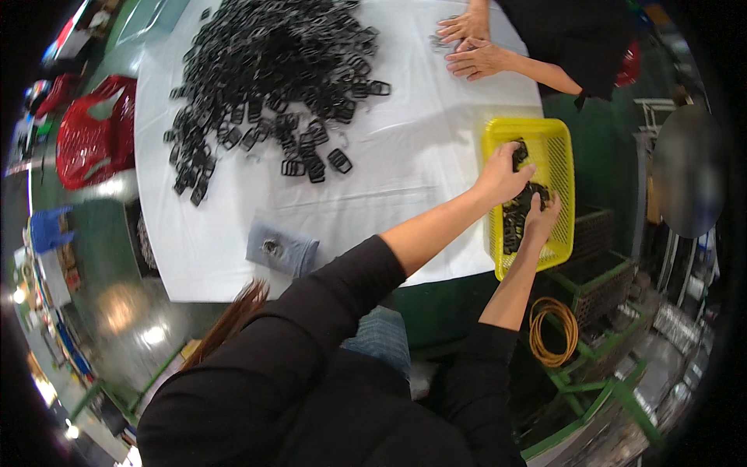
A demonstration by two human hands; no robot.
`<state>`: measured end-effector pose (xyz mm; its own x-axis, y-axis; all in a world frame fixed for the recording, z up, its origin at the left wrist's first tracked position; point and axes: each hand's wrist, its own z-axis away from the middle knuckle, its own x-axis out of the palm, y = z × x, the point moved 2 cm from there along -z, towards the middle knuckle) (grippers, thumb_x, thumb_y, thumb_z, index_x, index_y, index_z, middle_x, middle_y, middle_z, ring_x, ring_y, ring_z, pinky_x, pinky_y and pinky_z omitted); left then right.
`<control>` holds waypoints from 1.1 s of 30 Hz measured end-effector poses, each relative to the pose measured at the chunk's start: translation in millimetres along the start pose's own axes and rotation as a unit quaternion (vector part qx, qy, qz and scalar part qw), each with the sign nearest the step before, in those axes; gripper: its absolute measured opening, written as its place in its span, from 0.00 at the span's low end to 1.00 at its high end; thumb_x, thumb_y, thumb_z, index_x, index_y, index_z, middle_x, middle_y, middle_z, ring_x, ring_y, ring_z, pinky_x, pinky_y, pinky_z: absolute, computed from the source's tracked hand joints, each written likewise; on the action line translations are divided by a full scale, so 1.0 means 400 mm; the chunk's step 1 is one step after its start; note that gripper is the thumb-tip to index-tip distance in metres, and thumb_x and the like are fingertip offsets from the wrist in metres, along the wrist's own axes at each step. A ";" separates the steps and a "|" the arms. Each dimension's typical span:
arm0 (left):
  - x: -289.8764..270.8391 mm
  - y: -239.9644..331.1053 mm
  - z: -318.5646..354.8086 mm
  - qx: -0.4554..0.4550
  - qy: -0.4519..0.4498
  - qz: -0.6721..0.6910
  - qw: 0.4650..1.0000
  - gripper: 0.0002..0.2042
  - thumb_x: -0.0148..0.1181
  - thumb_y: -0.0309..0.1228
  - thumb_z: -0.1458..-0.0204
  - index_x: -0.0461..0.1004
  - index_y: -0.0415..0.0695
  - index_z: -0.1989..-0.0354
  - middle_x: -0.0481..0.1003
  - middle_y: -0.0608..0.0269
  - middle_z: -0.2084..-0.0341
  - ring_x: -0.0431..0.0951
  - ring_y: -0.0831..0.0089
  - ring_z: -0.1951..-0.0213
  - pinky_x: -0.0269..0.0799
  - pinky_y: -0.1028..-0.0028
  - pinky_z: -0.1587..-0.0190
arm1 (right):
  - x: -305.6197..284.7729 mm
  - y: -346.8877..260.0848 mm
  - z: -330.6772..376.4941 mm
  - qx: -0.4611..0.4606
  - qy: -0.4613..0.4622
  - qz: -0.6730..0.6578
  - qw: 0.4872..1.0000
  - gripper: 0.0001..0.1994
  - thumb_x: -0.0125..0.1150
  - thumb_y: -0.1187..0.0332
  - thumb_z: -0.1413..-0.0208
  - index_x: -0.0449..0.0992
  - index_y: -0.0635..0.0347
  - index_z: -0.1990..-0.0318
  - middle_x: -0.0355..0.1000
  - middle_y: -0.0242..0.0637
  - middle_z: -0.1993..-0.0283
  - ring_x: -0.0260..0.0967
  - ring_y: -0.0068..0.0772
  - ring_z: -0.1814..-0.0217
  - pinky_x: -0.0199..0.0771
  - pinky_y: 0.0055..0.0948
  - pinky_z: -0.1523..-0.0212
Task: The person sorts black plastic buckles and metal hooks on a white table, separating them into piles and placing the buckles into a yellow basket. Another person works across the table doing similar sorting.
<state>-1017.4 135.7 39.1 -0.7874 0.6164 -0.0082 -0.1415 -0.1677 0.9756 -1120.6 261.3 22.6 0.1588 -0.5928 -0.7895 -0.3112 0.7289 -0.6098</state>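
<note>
Both my hands are at a yellow perforated plastic basket point(566, 156) on the table's right edge. My left hand point(502, 175) reaches over its left side, fingers curled round small black plastic pieces point(519, 153). Nearer me, my right hand point(541, 221) has its fingers bent round more black pieces point(537, 191). Other black pieces point(511, 232) lie in the basket beside my right hand. A large heap of black buckle-like frames point(272, 62) covers the far left of the table, with several strays along its near side.
The table has a white cover point(405, 163). A folded grey-blue cloth point(302, 254) lies near its front edge. Across the table, a co-worker's hands point(476, 59) rest beside thin, small items. A red chair point(97, 136) stands left; an orange coiled hose point(553, 331) hangs below right.
</note>
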 end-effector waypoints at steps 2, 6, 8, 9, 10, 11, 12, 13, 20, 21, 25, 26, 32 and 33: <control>-0.138 -0.040 0.043 0.141 0.132 -0.045 0.980 0.24 0.59 0.33 0.53 0.64 0.35 0.48 0.68 0.46 0.53 0.66 0.54 0.47 0.58 0.66 0.42 | 0.051 -0.067 0.065 -0.112 0.021 -0.029 0.993 0.20 0.57 0.71 0.49 0.66 0.64 0.47 0.65 0.47 0.50 0.64 0.43 0.50 0.67 0.37 0.55; -0.514 -0.172 0.134 0.105 0.280 -0.283 0.911 0.21 0.61 0.24 0.59 0.68 0.41 0.53 0.69 0.52 0.55 0.66 0.57 0.51 0.60 0.65 0.46 | 0.293 -0.274 0.323 -0.236 -0.233 -0.116 0.936 0.10 0.57 0.75 0.54 0.74 0.59 0.62 0.70 0.41 0.62 0.68 0.41 0.56 0.67 0.33 0.54; -0.643 -0.223 0.155 0.040 0.314 -0.363 0.876 0.22 0.63 0.25 0.61 0.68 0.43 0.53 0.68 0.55 0.55 0.64 0.57 0.50 0.60 0.64 0.47 | 0.405 -0.365 0.440 -0.302 -0.268 -0.037 0.914 0.15 0.62 0.72 0.55 0.72 0.57 0.57 0.69 0.39 0.60 0.69 0.38 0.58 0.70 0.34 0.56; -0.681 -0.240 0.158 0.063 0.311 -0.387 0.866 0.23 0.63 0.25 0.61 0.68 0.44 0.53 0.68 0.56 0.54 0.64 0.57 0.50 0.61 0.63 0.48 | 0.453 -0.398 0.486 -0.297 -0.274 -0.031 0.914 0.18 0.65 0.71 0.57 0.71 0.56 0.56 0.69 0.38 0.59 0.68 0.39 0.57 0.70 0.35 0.56; -0.713 -0.255 0.153 0.073 0.301 -0.405 0.860 0.23 0.63 0.26 0.61 0.68 0.45 0.52 0.67 0.57 0.53 0.64 0.57 0.49 0.61 0.62 0.48 | 0.489 -0.420 0.512 -0.310 -0.278 -0.002 0.909 0.19 0.66 0.70 0.59 0.71 0.56 0.55 0.69 0.38 0.59 0.68 0.39 0.57 0.70 0.35 0.56; -0.740 -0.268 0.144 0.087 0.275 -0.442 0.850 0.22 0.63 0.26 0.61 0.68 0.45 0.53 0.68 0.58 0.54 0.65 0.58 0.50 0.62 0.63 0.49 | 0.522 -0.434 0.535 -0.323 -0.282 0.029 0.903 0.21 0.67 0.69 0.60 0.70 0.56 0.55 0.69 0.38 0.59 0.68 0.39 0.56 0.70 0.36 0.56; -0.763 -0.277 0.137 0.109 0.250 -0.474 0.837 0.22 0.62 0.26 0.60 0.69 0.45 0.53 0.69 0.59 0.56 0.66 0.59 0.51 0.63 0.63 0.50 | 0.545 -0.443 0.552 -0.352 -0.273 0.043 0.895 0.23 0.69 0.68 0.61 0.70 0.55 0.54 0.68 0.38 0.59 0.68 0.40 0.56 0.69 0.37 0.56; -0.784 -0.284 0.131 0.130 0.225 -0.504 0.823 0.21 0.62 0.25 0.60 0.69 0.46 0.53 0.70 0.60 0.57 0.67 0.59 0.52 0.64 0.64 0.51 | 0.563 -0.441 0.554 -0.329 -0.305 0.039 0.893 0.22 0.68 0.68 0.61 0.70 0.56 0.55 0.68 0.40 0.60 0.68 0.43 0.57 0.69 0.37 0.56; -0.984 -0.304 0.189 -0.062 0.192 0.040 0.979 0.10 0.60 0.32 0.49 0.75 0.42 0.60 0.75 0.68 0.71 0.74 0.76 0.65 0.69 0.77 0.63 | 0.574 -0.414 0.471 0.161 -0.522 -0.297 0.783 0.13 0.63 0.69 0.54 0.71 0.62 0.61 0.69 0.37 0.69 0.69 0.28 0.72 0.70 0.27 0.70; -1.022 -0.301 0.213 -0.102 0.201 -0.051 0.973 0.11 0.59 0.34 0.47 0.75 0.39 0.62 0.75 0.71 0.71 0.71 0.84 0.65 0.67 0.81 0.64 | 0.581 -0.443 0.469 0.141 -0.544 -0.312 0.766 0.13 0.63 0.68 0.54 0.71 0.62 0.62 0.69 0.35 0.71 0.69 0.26 0.73 0.68 0.24 0.71; -1.126 -0.281 0.263 -0.161 0.075 0.012 0.984 0.11 0.58 0.34 0.47 0.75 0.38 0.62 0.76 0.66 0.69 0.75 0.79 0.66 0.69 0.78 0.65 | 0.687 -0.640 0.464 -0.003 -0.586 -0.156 0.795 0.15 0.67 0.64 0.57 0.72 0.64 0.65 0.70 0.33 0.75 0.67 0.23 0.75 0.66 0.20 0.71; -1.154 -0.270 0.278 -0.125 0.075 0.142 0.979 0.10 0.57 0.33 0.46 0.74 0.40 0.60 0.76 0.67 0.67 0.76 0.78 0.65 0.71 0.78 0.63 | 0.722 -0.700 0.492 -0.153 -0.485 -0.106 0.855 0.19 0.69 0.61 0.61 0.73 0.63 0.63 0.73 0.35 0.74 0.71 0.29 0.71 0.68 0.25 0.68; -1.249 -0.278 0.238 -0.231 0.172 0.265 0.920 0.16 0.57 0.43 0.47 0.72 0.44 0.59 0.74 0.69 0.71 0.76 0.78 0.67 0.73 0.75 0.64 | 0.765 -0.797 0.522 -0.276 -0.492 0.187 0.804 0.22 0.69 0.54 0.63 0.76 0.56 0.60 0.76 0.41 0.65 0.73 0.38 0.59 0.71 0.34 0.59; -1.248 -0.286 0.214 -0.259 0.191 0.087 0.943 0.19 0.59 0.47 0.51 0.73 0.43 0.60 0.75 0.67 0.73 0.76 0.76 0.68 0.72 0.74 0.66 | 0.759 -0.788 0.514 -0.286 -0.499 0.180 0.798 0.22 0.69 0.55 0.63 0.77 0.57 0.61 0.76 0.40 0.66 0.74 0.37 0.62 0.71 0.33 0.61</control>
<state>-556.7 -87.1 -49.6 -0.9704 0.2390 -0.0343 -0.1872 -0.6551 0.7320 -781.8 -77.9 -38.9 0.5406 0.3961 -0.7422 -0.8368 0.3446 -0.4256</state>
